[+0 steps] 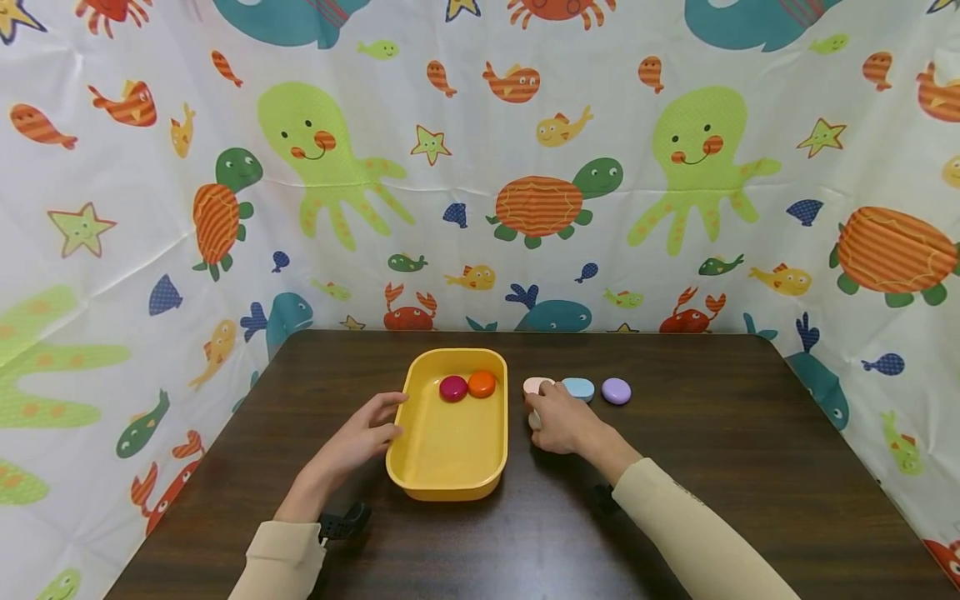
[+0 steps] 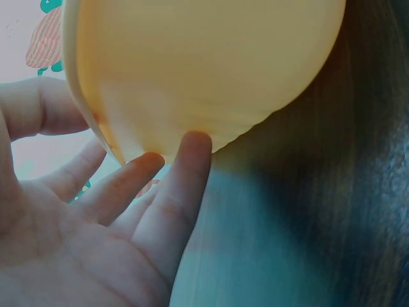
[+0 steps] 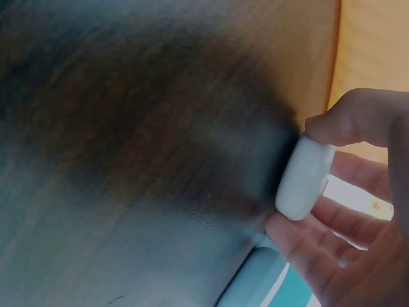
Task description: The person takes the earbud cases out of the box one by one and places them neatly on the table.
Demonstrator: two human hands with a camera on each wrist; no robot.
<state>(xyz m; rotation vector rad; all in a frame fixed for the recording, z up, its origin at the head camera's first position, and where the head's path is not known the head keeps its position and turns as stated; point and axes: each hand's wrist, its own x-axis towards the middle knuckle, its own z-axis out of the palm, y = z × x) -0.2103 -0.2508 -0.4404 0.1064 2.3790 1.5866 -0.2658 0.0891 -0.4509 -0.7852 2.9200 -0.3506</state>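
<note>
A yellow plastic tub (image 1: 447, 467) sits mid-table, with a round magenta piece (image 1: 453, 388) and a round orange piece (image 1: 482, 384) near its far end. Against the tub's left side rest the spread, relaxed fingers of my left hand (image 1: 360, 435). To the right of the tub, my right hand (image 1: 564, 419) pinches a smooth, white, rounded piece (image 3: 305, 177) between thumb and fingers. Just beyond that hand lies a pale pink piece (image 1: 537, 384), partly covered by it. A light blue oval piece (image 1: 578, 388) and a round purple piece (image 1: 617, 391) follow to the right in a row.
The dark wooden table (image 1: 712, 450) carries all of this. Behind it and along the sides hangs a white curtain (image 1: 465, 292) printed with sea animals. A black band (image 1: 345, 521) circles my left wrist beside a beige sleeve (image 1: 281, 554).
</note>
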